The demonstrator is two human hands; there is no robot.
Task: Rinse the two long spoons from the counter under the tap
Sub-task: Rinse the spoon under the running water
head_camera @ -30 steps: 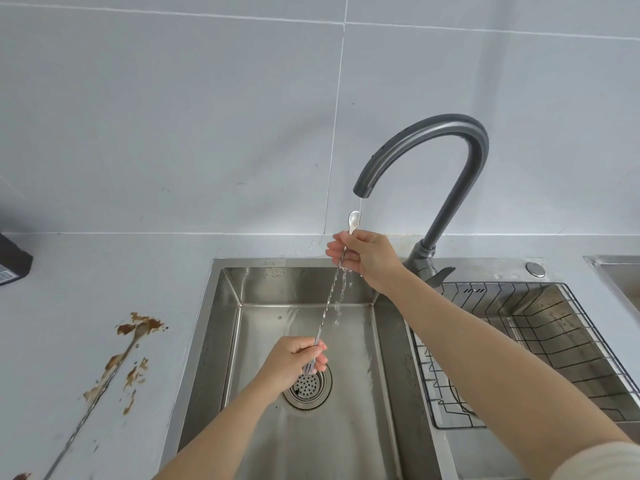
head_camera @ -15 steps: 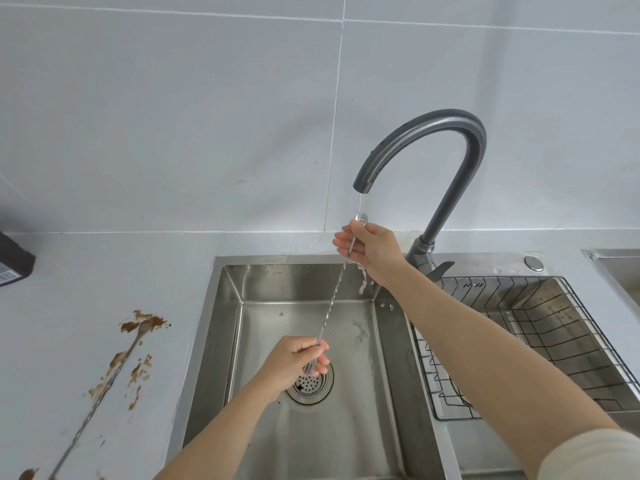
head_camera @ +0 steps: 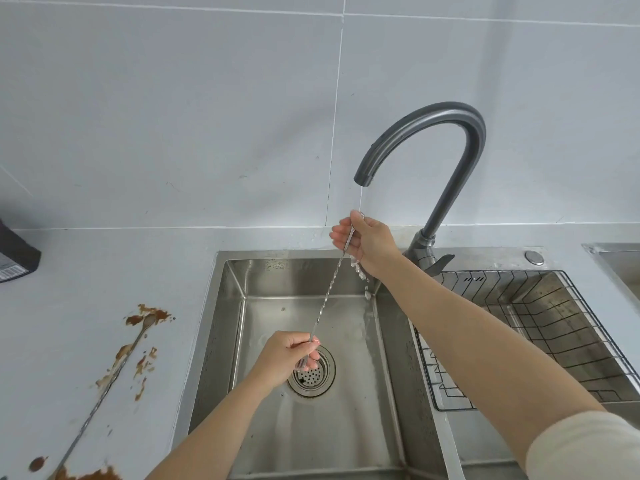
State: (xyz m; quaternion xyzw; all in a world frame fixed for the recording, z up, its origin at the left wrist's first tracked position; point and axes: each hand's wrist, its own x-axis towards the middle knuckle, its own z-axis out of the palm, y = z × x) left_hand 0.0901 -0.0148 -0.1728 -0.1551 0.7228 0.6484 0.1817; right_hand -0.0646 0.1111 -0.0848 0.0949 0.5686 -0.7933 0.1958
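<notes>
Tiles first: pale grey wall tiles (head_camera: 173,116) fill the far half of the view, and below them a pale counter (head_camera: 86,271) runs across from the left. Set into it is a stainless steel sink (head_camera: 221,323), with a black wire rack (head_camera: 519,323) sitting in the basin to its right. A dark grey gooseneck tap (head_camera: 450,116) arches over from the far right of the sink, and a thin stream of water (head_camera: 361,199) is falling from its spout!

Both arms reach in from the near edge. The right hand (head_camera: 367,239) is up under the spout, fingers and thumb pinched on the top end of a long twisted steel spoon (head_camera: 329,289). Water strikes that end and drips off below the hand. The spoon slants down and to the left, over the sink, to the left hand (head_camera: 287,358), whose fingers are curled tight round its lower end, just above the round perforated drain strainer (head_camera: 315,379).

Over on the left, the second long steel spoon (head_camera: 111,384) lies flat on the counter, bowl at the far end, among brown smears (head_camera: 140,367). A dark box (head_camera: 17,254) sits at the far left edge.
</notes>
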